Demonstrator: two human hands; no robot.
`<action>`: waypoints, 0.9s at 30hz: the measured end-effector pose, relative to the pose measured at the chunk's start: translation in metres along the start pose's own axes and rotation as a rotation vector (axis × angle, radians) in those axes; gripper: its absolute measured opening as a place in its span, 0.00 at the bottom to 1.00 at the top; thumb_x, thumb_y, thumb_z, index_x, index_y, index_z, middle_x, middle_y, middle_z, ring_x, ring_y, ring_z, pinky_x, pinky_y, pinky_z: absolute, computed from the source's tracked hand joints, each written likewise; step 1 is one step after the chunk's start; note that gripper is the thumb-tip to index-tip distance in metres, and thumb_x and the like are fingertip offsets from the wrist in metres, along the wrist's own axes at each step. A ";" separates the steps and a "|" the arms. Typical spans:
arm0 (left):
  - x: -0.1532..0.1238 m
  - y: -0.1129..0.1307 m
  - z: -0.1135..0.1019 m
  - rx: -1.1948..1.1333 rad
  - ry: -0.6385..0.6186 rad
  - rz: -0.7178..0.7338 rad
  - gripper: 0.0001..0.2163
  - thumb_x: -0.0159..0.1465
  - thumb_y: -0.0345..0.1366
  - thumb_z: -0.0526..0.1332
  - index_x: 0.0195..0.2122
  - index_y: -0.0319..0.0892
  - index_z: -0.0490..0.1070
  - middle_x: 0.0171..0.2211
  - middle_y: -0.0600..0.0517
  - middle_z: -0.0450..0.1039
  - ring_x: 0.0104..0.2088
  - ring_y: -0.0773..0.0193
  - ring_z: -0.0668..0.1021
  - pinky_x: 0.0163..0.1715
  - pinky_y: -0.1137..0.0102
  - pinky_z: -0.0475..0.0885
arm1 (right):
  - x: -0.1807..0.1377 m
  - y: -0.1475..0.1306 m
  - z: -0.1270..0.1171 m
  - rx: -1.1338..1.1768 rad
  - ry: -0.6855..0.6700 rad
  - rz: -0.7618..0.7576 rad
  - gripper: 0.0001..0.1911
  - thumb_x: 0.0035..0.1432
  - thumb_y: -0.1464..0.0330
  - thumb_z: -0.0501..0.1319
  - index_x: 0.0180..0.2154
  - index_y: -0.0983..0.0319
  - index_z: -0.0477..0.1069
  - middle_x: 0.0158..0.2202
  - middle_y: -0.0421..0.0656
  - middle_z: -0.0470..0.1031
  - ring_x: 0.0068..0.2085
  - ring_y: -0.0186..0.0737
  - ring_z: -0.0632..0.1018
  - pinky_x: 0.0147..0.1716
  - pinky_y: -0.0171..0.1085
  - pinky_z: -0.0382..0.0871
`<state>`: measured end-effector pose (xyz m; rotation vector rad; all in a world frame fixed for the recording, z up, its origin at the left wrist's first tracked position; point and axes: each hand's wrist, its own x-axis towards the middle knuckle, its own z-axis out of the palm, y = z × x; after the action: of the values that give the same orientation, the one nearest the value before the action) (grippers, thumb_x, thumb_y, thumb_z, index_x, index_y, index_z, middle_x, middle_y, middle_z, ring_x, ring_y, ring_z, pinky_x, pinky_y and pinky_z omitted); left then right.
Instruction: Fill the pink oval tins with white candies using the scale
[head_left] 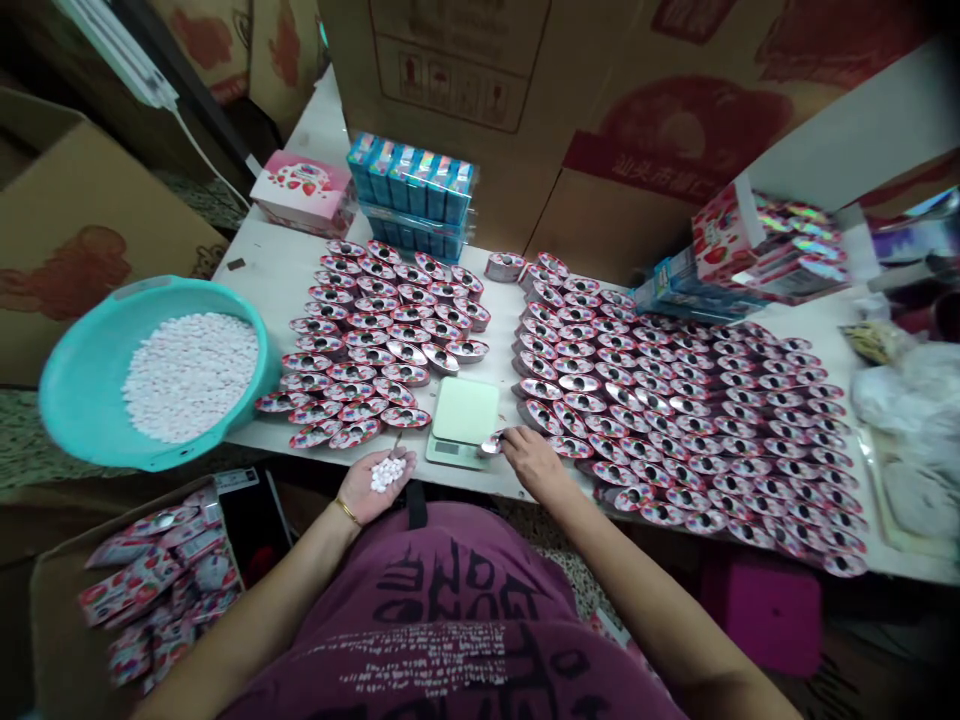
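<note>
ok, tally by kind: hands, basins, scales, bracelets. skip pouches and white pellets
Hands (left hand, right hand): 2
Teal basin: 1
Digital scale: 1
Bracelet: 1
Total: 5

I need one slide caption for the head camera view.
Left hand cupping white pellets, right hand pinching a small silvery item by the scale, amid rows of packets.

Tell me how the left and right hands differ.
The left hand lies palm up; the right hand faces down. The left cups small round white pellets; the right pinches a small silvery oval item. The left wrist wears a gold-coloured bracelet; the right wrist looks bare. Neither wears a glove.
</note>
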<state>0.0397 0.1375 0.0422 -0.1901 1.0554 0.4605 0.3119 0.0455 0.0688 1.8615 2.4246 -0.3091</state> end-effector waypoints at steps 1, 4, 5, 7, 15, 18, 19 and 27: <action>0.000 0.000 0.001 0.001 -0.006 -0.004 0.09 0.57 0.26 0.50 0.32 0.32 0.70 0.29 0.41 0.74 0.34 0.60 0.77 0.33 0.69 0.74 | 0.011 -0.005 -0.005 -0.013 -0.001 -0.016 0.10 0.55 0.76 0.50 0.35 0.64 0.69 0.36 0.47 0.67 0.36 0.41 0.65 0.37 0.39 0.61; -0.002 0.001 0.004 0.005 -0.036 -0.013 0.09 0.57 0.26 0.50 0.32 0.32 0.70 0.29 0.42 0.74 0.33 0.60 0.77 0.33 0.69 0.74 | 0.044 -0.019 -0.015 -0.046 0.000 -0.020 0.10 0.55 0.76 0.50 0.36 0.65 0.68 0.36 0.48 0.67 0.38 0.42 0.65 0.37 0.39 0.62; -0.003 0.002 0.005 0.005 -0.043 -0.012 0.09 0.57 0.27 0.50 0.32 0.32 0.70 0.29 0.42 0.74 0.33 0.60 0.77 0.33 0.70 0.74 | 0.053 -0.022 -0.017 -0.048 -0.006 -0.011 0.11 0.55 0.77 0.50 0.36 0.65 0.69 0.36 0.48 0.68 0.38 0.42 0.66 0.36 0.39 0.63; -0.005 0.003 0.006 -0.003 -0.043 -0.008 0.09 0.57 0.27 0.50 0.31 0.32 0.70 0.29 0.41 0.74 0.33 0.60 0.77 0.32 0.70 0.74 | 0.067 -0.027 -0.019 -0.027 -0.024 0.014 0.12 0.55 0.77 0.49 0.36 0.66 0.69 0.36 0.48 0.69 0.38 0.42 0.67 0.37 0.39 0.64; -0.005 0.006 -0.001 -0.031 -0.026 -0.029 0.10 0.57 0.27 0.49 0.32 0.32 0.70 0.29 0.40 0.74 0.33 0.59 0.77 0.32 0.68 0.74 | 0.047 -0.015 0.002 0.347 0.268 0.148 0.21 0.56 0.79 0.44 0.49 0.60 0.63 0.49 0.44 0.65 0.49 0.35 0.67 0.46 0.36 0.63; -0.003 0.007 -0.002 -0.034 -0.038 -0.032 0.11 0.57 0.27 0.49 0.35 0.31 0.70 0.29 0.39 0.74 0.34 0.58 0.77 0.32 0.68 0.74 | 0.029 -0.009 0.006 0.471 0.427 0.250 0.18 0.57 0.75 0.45 0.46 0.60 0.66 0.44 0.44 0.69 0.45 0.35 0.70 0.44 0.37 0.65; -0.004 0.007 -0.001 -0.033 -0.056 -0.031 0.11 0.57 0.27 0.49 0.36 0.31 0.69 0.30 0.39 0.74 0.35 0.58 0.76 0.33 0.67 0.73 | 0.024 -0.010 0.004 0.487 0.464 0.278 0.17 0.57 0.74 0.46 0.44 0.60 0.67 0.42 0.45 0.70 0.44 0.36 0.70 0.44 0.37 0.65; -0.008 -0.014 0.019 0.049 -0.211 -0.132 0.09 0.57 0.27 0.50 0.31 0.31 0.69 0.25 0.44 0.73 0.27 0.63 0.76 0.29 0.70 0.72 | 0.046 -0.097 -0.030 0.380 0.131 -0.151 0.14 0.57 0.69 0.51 0.46 0.63 0.63 0.41 0.47 0.68 0.42 0.39 0.68 0.41 0.37 0.64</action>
<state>0.0576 0.1297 0.0578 -0.1625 0.8410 0.3278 0.2084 0.0709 0.1018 1.8840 2.7612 -0.7265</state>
